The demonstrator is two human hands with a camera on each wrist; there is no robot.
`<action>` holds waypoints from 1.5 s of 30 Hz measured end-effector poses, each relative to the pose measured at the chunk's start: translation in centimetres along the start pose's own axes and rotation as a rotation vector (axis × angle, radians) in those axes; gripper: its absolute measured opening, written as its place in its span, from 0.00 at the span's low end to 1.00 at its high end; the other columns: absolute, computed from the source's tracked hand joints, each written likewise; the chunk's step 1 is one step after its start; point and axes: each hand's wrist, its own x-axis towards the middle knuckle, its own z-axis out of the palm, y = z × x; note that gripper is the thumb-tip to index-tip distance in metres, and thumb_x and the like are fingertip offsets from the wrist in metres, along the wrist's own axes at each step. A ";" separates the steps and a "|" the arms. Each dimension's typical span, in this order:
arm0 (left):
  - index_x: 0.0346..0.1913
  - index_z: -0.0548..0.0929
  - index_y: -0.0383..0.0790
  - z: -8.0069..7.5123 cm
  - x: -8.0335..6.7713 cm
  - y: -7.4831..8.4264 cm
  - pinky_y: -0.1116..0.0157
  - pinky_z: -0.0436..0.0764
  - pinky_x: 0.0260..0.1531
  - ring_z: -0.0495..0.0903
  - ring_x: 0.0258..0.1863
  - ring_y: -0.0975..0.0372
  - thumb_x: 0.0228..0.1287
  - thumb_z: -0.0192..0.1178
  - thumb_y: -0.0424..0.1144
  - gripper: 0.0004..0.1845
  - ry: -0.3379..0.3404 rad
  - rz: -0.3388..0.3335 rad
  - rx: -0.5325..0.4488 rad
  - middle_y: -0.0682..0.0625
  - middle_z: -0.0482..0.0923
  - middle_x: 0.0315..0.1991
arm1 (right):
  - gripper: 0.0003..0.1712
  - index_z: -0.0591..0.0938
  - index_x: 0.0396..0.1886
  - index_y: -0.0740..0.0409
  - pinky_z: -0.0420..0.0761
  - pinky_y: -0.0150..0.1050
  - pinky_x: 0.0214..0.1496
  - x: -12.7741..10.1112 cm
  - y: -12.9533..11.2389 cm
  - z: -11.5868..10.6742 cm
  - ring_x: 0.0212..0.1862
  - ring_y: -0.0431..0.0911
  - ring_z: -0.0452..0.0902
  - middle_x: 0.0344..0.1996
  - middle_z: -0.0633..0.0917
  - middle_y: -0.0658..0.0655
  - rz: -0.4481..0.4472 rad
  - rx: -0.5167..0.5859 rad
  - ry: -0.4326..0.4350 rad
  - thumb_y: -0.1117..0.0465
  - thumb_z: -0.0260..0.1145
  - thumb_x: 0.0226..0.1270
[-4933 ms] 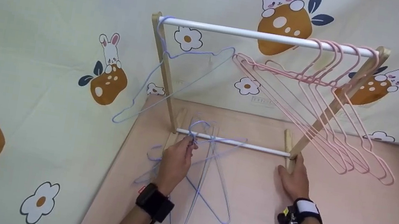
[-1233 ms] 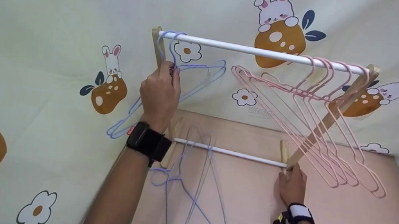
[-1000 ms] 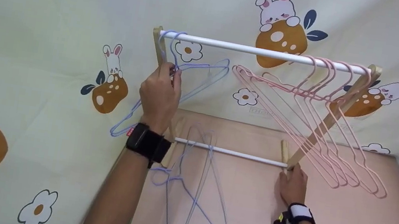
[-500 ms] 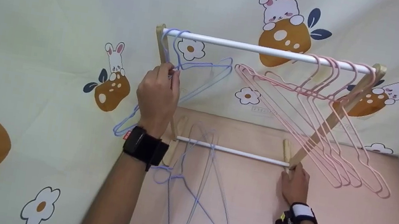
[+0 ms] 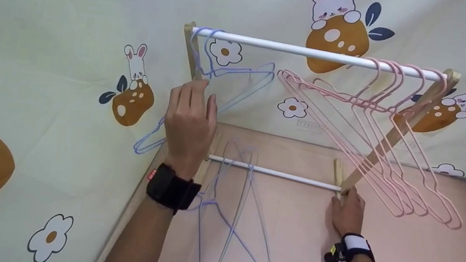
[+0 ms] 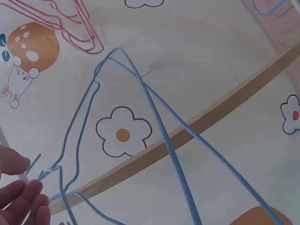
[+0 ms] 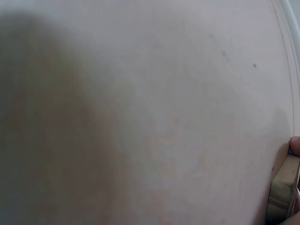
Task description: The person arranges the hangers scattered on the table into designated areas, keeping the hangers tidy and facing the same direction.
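Two blue wire hangers (image 5: 241, 74) hang at the left end of the white top rod (image 5: 300, 51) of a small wooden rack. My left hand (image 5: 191, 113) is raised just below their necks, fingers straight, holding nothing. In the left wrist view my fingertips (image 6: 21, 199) sit beside the twisted neck of the blue hangers (image 6: 140, 93). More blue hangers (image 5: 230, 214) lie on the pink table under the lower rod (image 5: 273, 172). My right hand (image 5: 345, 209) rests flat against the rack's right wooden foot (image 5: 338, 170).
Several pink hangers (image 5: 381, 125) fill the right end of the top rod and slant down to the right. A cloth wall printed with rabbits and flowers (image 5: 41, 51) closes the left and back. The right wrist view shows only blurred table surface (image 7: 140, 117).
My left hand carried a blue hanger up from the table, hooked it on the rod beside the first one, then let go and dropped slightly. The right hand has stayed on the foot.
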 end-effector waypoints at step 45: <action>0.56 0.89 0.33 2.1 -18.7 -3.5 0.54 0.86 0.40 0.87 0.46 0.47 0.70 0.77 0.37 0.17 -0.397 -0.141 0.130 0.40 0.90 0.47 | 0.37 0.58 0.83 0.74 0.55 0.63 0.83 -0.2 -0.3 -0.4 0.82 0.71 0.53 0.76 0.68 0.82 0.010 -0.010 -0.018 0.65 0.58 0.83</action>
